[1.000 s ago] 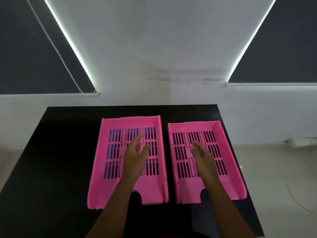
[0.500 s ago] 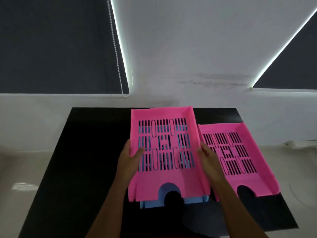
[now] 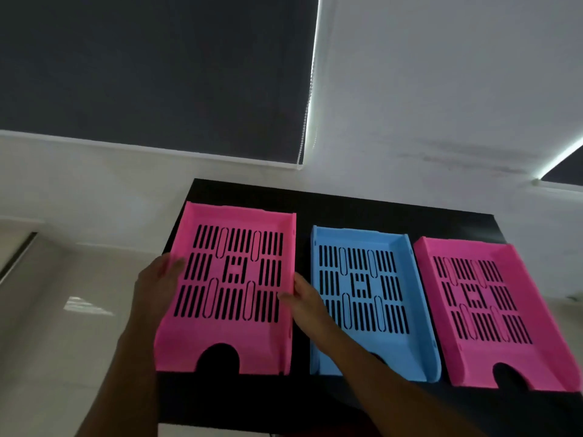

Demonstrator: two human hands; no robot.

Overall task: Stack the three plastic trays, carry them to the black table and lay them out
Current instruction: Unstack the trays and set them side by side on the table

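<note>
Both hands clamp one tray: the left hand [image 3: 157, 279] grips the left wall and the right hand [image 3: 304, 298] the right wall of the left-hand pink slotted plastic tray [image 3: 233, 288], which sits at the left end of the black bench [image 3: 362, 206], its outer side at or just past the bench edge. Whether it rests fully down I cannot tell. Just beside it lies the blue slotted plastic tray [image 3: 369, 298], then the second pink slotted plastic tray [image 3: 485, 307]. All three lie side by side, unstacked, so the laying-out looks nearly finished; only letting go seems left. The right forearm covers the blue tray's front left corner, and the bench's near edge is lost in shadow.
</note>
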